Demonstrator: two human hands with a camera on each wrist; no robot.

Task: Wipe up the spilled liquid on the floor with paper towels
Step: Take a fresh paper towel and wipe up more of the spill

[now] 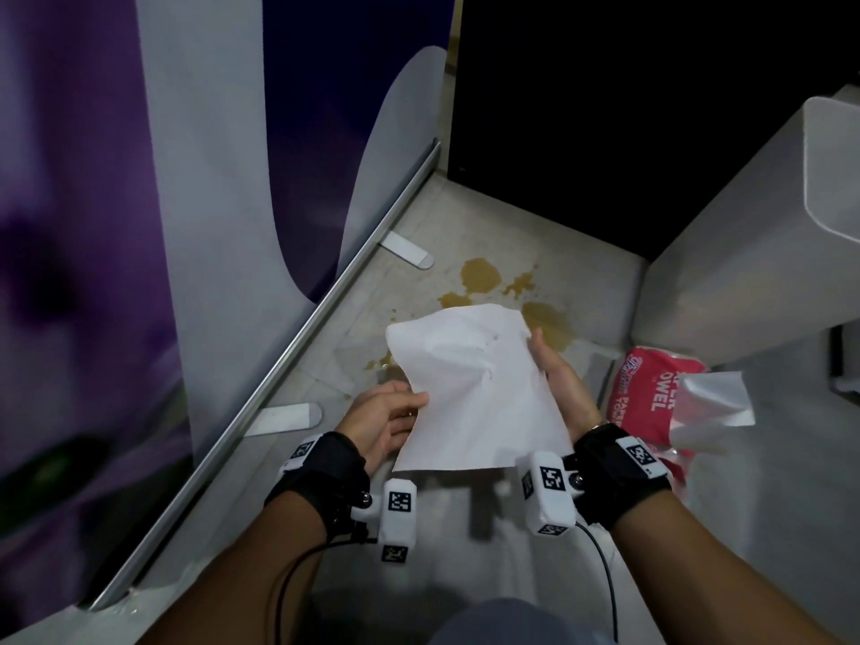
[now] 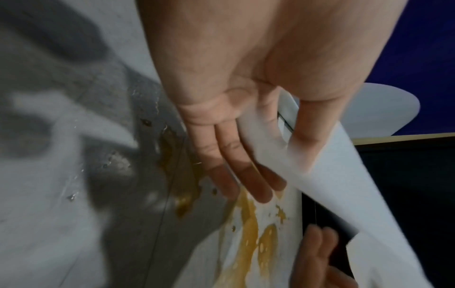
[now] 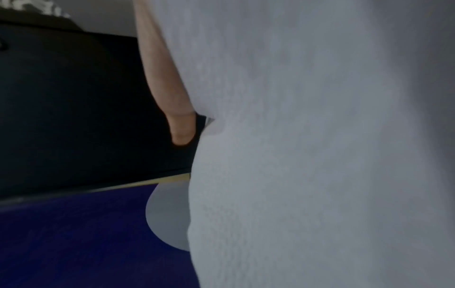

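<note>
A white paper towel (image 1: 470, 384) hangs spread between both hands, just above the floor. My left hand (image 1: 409, 407) pinches its near left edge, thumb on top; in the left wrist view the paper towel (image 2: 320, 175) passes between thumb and straight fingers (image 2: 234, 155). My right hand (image 1: 542, 356) grips the right edge, thumb over it; in the right wrist view the paper towel (image 3: 307, 146) hides all but the thumb. Brown spilled liquid (image 1: 479, 274) lies in several puddles on the grey floor beyond and under the sheet, and the spilled liquid (image 2: 248, 214) shows below the left fingers.
A red pack of paper towels (image 1: 651, 393) lies on the floor at the right, with a loose sheet (image 1: 712, 402) sticking out. A purple and grey panel with a metal rail (image 1: 325, 309) borders the left. A black cabinet (image 1: 605, 109) stands behind, a grey bin (image 1: 744, 249) right.
</note>
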